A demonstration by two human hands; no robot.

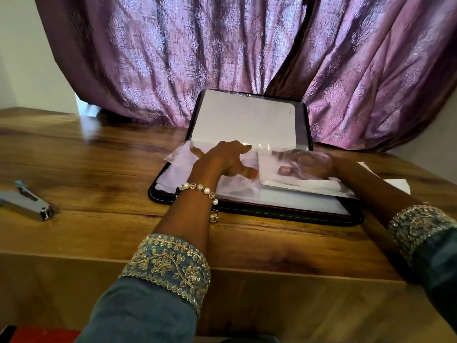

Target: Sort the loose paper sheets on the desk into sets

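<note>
A black zip folder (259, 211) lies open on the wooden desk (99, 157), its lid (303, 125) propped against the curtain. Clear plastic sleeves with white paper sheets (244, 120) fill it. My left hand (222, 157) rests on the sleeves at the folder's middle, fingers spread and thumb pointing right. My right hand (306, 163) lies on a white sheet (304, 185) under a clear sleeve. I see it only through the shiny plastic, and its grip is unclear. A loose white sheet (395, 183) lies on the desk to the right of the folder.
A grey stapler with blue trim (27, 201) lies near the desk's left edge. A purple patterned curtain (222, 45) hangs right behind the folder. The desk's front edge (247, 268) runs under my forearms. Something red (44, 336) shows below the desk at the lower left.
</note>
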